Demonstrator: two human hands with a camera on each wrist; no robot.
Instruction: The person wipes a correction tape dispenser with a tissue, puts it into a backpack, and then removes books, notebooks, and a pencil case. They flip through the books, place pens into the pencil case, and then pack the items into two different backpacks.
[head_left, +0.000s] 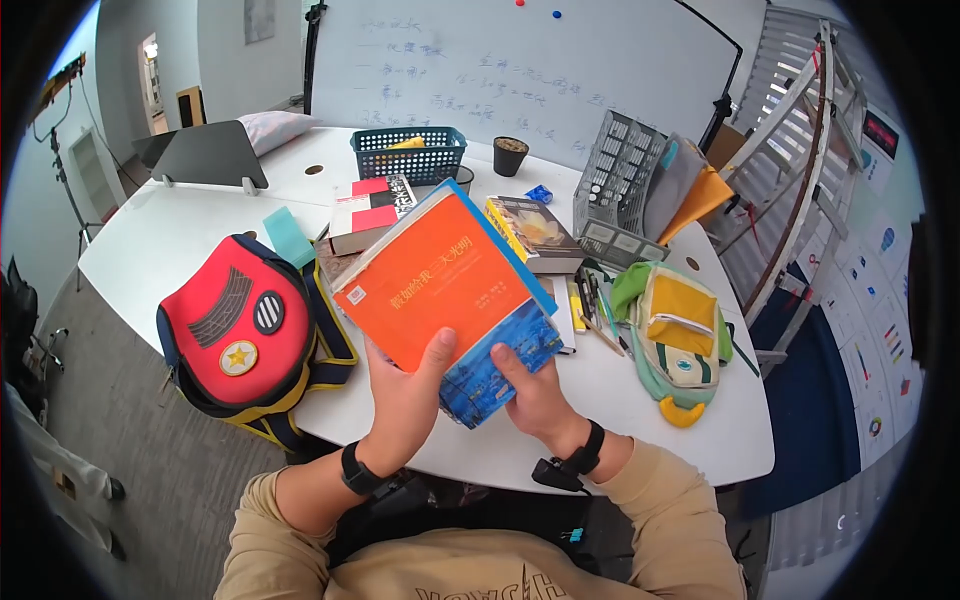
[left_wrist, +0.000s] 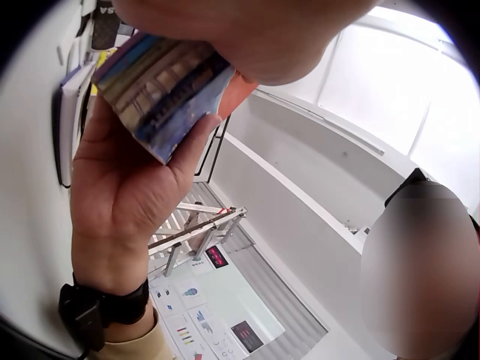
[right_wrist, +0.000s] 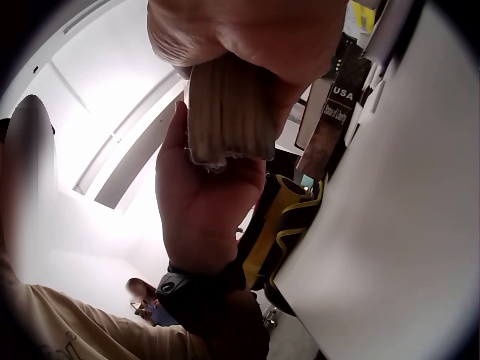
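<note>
Both hands hold a thick stack of books in front of the body, above the table. On top is a book with an orange cover [head_left: 440,270]; a blue picture cover [head_left: 500,370] shows along its lower right side. My left hand [head_left: 405,395] grips the lower left side, thumb lying on the orange cover. On the lower right, my right hand [head_left: 540,400] holds the stack with its thumb over the blue cover. Several blocks of page edges [right_wrist: 229,112] appear between the hands in the right wrist view. Most fingers are hidden behind the stack.
A red backpack [head_left: 245,325] stands at left, a small green-and-yellow bag [head_left: 680,330] at right. Behind the stack lie a thick book [head_left: 535,230] and a red-and-white book [head_left: 370,210]. Farther back are a perforated basket [head_left: 410,155], a potted plant [head_left: 509,158] and a grey rack [head_left: 620,175].
</note>
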